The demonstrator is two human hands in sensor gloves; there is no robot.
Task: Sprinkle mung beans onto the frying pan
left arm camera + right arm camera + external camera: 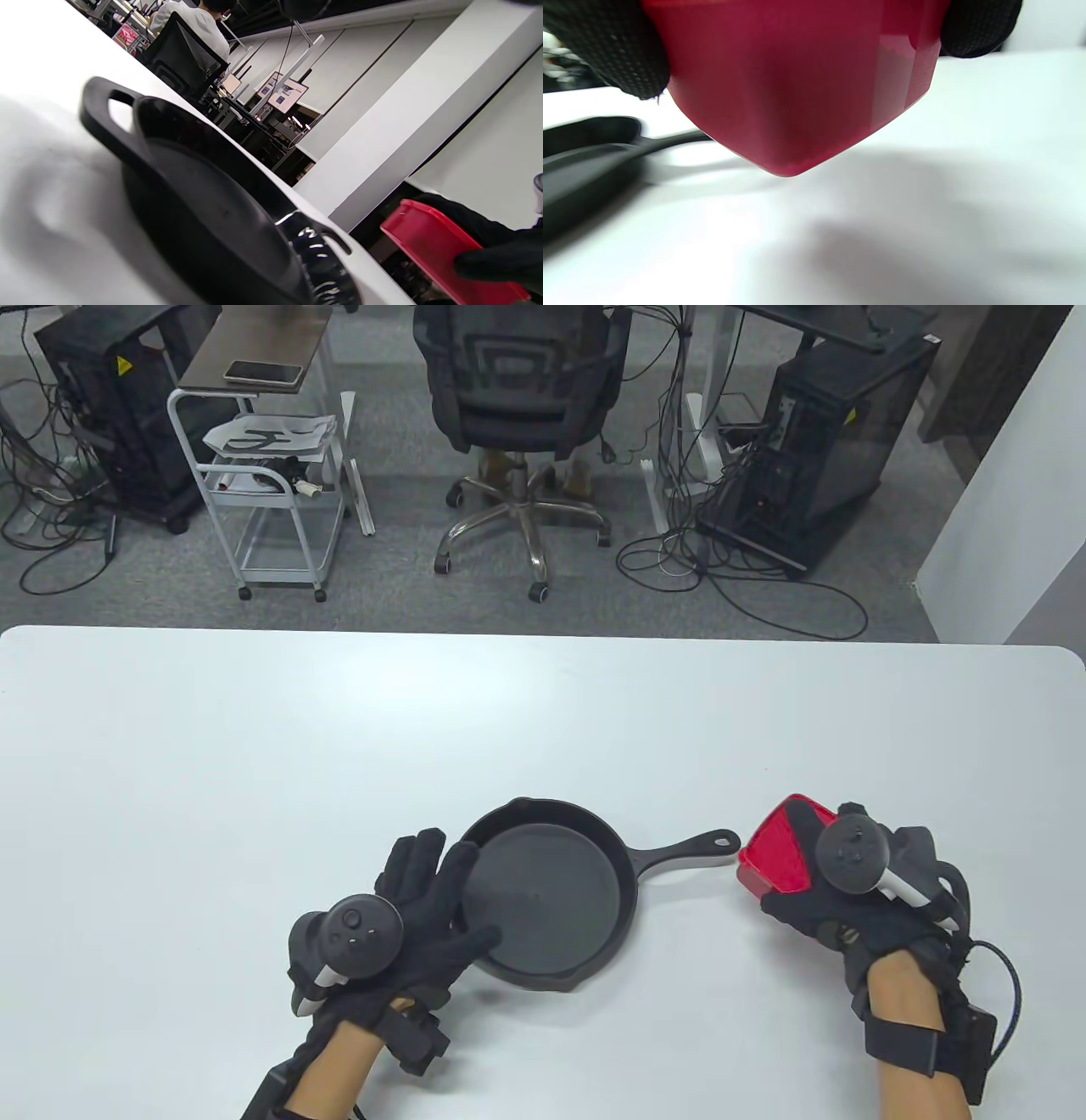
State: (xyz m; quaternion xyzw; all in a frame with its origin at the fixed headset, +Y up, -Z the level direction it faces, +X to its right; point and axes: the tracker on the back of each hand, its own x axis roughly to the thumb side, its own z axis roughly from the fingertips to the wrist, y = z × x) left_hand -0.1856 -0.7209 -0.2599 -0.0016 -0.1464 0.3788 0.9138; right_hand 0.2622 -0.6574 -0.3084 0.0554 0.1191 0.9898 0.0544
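A black cast-iron frying pan [551,895] lies on the white table [339,746], its long handle [679,848] pointing right; its inside looks bare. My left hand [424,899] lies open with fingers spread against the pan's left rim. My right hand [836,891] grips a red plastic container [776,853] just right of the handle's end, lifted off the table and tilted. The container also shows in the left wrist view [441,250] and fills the top of the right wrist view [797,84], held between gloved fingers [615,51]. No mung beans are visible.
The table's far edge [543,632] borders a floor with an office chair [522,398], a white cart [271,475] and computer towers. The pan [203,212] fills the left wrist view's lower half.
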